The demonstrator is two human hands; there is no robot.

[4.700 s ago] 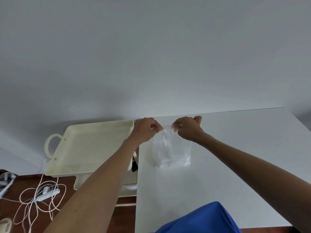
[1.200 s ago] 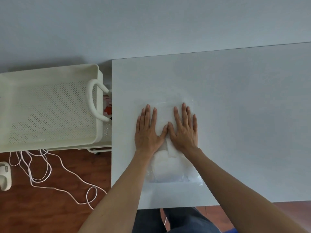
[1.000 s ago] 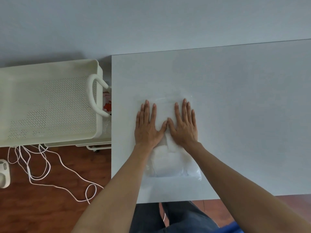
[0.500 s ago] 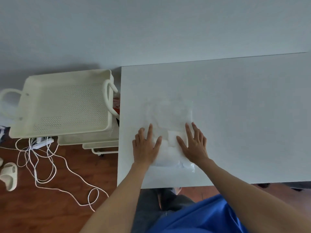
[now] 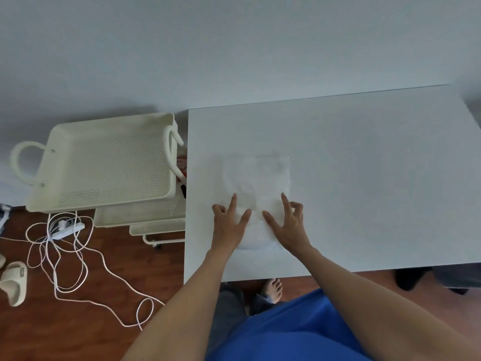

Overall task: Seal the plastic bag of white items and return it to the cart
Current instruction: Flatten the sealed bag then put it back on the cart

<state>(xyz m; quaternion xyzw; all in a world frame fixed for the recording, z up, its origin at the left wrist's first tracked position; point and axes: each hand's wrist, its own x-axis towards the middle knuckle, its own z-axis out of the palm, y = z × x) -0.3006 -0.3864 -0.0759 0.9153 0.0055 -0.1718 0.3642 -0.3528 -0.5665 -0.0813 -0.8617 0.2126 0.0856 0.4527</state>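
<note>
Two hands down on the plastic bag point(image 5: 256, 183), flat on the white tabletop point(image 5: 364, 178) near its front left edge. Left hand point(image 5: 229, 225): index finger and thumb stretched out on the film, other fingers curled, gripping nothing. Right hand point(image 5: 289, 225): same pose, pressing beside it. White items bunched at the bag's near end. Cream cart point(image 5: 104, 162) just left of the tabletop.

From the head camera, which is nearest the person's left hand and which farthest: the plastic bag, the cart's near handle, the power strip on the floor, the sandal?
1. Plastic bag: lying on the table, touched by the left hand.
2. Cart handle: left of the table edge.
3. Power strip: on the floor, further left.
4. Sandal: far left on the floor.
</note>
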